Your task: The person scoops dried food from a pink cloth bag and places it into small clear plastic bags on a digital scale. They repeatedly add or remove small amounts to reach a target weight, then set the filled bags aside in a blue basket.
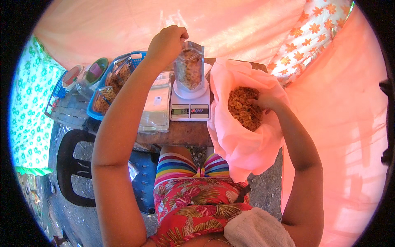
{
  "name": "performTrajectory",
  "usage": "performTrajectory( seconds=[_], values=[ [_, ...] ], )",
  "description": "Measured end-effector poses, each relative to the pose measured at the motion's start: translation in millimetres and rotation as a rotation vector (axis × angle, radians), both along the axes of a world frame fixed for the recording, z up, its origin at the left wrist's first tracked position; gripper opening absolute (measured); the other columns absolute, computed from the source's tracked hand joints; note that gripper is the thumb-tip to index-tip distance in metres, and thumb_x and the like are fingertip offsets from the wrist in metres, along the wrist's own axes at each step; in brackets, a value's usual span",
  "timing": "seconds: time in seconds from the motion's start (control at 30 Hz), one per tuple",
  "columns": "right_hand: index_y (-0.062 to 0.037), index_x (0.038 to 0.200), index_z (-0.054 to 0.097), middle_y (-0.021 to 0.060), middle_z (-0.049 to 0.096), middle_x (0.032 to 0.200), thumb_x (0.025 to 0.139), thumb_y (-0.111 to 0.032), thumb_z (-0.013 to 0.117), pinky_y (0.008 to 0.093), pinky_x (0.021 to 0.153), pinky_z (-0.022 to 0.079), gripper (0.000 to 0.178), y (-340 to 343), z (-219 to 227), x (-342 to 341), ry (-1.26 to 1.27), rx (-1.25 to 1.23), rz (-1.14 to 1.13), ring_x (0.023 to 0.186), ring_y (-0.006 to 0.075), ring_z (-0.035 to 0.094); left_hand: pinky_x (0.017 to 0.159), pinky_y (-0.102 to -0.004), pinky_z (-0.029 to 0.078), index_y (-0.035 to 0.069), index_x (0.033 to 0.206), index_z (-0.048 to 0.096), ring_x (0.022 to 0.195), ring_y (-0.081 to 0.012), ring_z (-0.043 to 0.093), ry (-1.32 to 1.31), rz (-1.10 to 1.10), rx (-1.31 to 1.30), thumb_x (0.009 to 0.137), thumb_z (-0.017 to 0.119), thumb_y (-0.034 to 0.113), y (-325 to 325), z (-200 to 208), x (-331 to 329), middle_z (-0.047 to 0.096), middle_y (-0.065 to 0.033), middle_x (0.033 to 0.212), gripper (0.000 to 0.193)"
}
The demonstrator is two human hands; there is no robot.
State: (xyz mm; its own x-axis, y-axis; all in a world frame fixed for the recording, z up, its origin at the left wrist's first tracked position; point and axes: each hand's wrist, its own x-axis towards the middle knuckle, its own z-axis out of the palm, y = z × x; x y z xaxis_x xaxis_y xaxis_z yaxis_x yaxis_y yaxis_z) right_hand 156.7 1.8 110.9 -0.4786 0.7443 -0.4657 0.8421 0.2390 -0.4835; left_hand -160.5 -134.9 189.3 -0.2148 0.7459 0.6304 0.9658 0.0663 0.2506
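Note:
My left hand is closed on the top edge of a clear stand-up pouch, partly filled with brownish chips. The pouch stands upright on the round plate of a white digital kitchen scale, whose display is lit. To the right, a pink cloth lines a container and surrounds a heap of golden-brown chips, perhaps banana chips. My right hand reaches into the heap at its right side, with the fingers curled among the chips and their tips partly hidden.
Flat clear plastic bags lie stacked left of the scale on a wooden table. Farther left, a blue basket holds filled bags, near a green bowl. A black chair stands at lower left. Peach curtains hang close around.

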Motion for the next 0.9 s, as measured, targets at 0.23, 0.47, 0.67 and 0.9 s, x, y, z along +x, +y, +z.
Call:
performTrajectory(
  seconds=[0.23, 0.47, 0.67, 0.9],
  values=[
    [-0.0081, 0.134, 0.038, 0.0119, 0.052, 0.125, 0.08, -0.037, 0.068, 0.0346, 0.076, 0.053, 0.068, -24.3, -10.9, -12.4, 0.044, 0.001, 0.222, 0.113, 0.0264, 0.053, 0.074, -0.0329, 0.05, 0.004, 0.093, 0.065, 0.082, -0.0254, 0.064, -0.187, -0.125, 0.085, 0.083, 0.06, 0.012, -20.6, -1.9, 18.5, 0.065, -0.012, 0.09, 0.014],
    [-0.0025, 0.112, 0.057, 0.0098, 0.063, 0.103, 0.08, -0.012, 0.064, 0.0337, 0.082, 0.049, 0.034, -21.4, 11.8, -9.8, 0.285, -0.023, 0.239, 0.095, 0.0215, 0.059, 0.071, -0.0313, 0.049, 0.002, 0.095, 0.064, 0.085, -0.0218, 0.062, -0.439, -0.413, 0.027, 0.082, 0.061, 0.009, -47.6, -41.7, 85.2, 0.064, -0.0105, 0.092, 0.015],
    [-0.0028, 0.107, 0.059, 0.005, 0.062, 0.089, 0.083, -0.007, 0.058, 0.027, 0.061, 0.051, 0.025, 0.0, 27.9, 8.1, 0.45, -0.115, 0.12, 0.075, 0.0132, 0.06, 0.07, -0.0297, 0.049, 0.002, 0.094, 0.065, 0.084, -0.0199, 0.062, -0.672, -0.425, -0.096, 0.084, 0.061, 0.007, -59.9, -65.3, 113.3, 0.064, -0.0094, 0.092, 0.012],
    [-0.004, 0.103, 0.063, 0.0056, 0.063, 0.087, 0.082, -0.004, 0.056, 0.0272, 0.063, 0.051, 0.022, 0.4, 17.2, 7.5, 0.378, -0.117, 0.146, 0.075, 0.014, 0.06, 0.069, -0.0285, 0.049, 0.004, 0.096, 0.066, 0.082, -0.0175, 0.061, -0.759, -0.425, -0.108, 0.084, 0.063, 0.009, -59.3, -80.1, 129.5, 0.063, -0.0074, 0.094, 0.013]
  ],
)
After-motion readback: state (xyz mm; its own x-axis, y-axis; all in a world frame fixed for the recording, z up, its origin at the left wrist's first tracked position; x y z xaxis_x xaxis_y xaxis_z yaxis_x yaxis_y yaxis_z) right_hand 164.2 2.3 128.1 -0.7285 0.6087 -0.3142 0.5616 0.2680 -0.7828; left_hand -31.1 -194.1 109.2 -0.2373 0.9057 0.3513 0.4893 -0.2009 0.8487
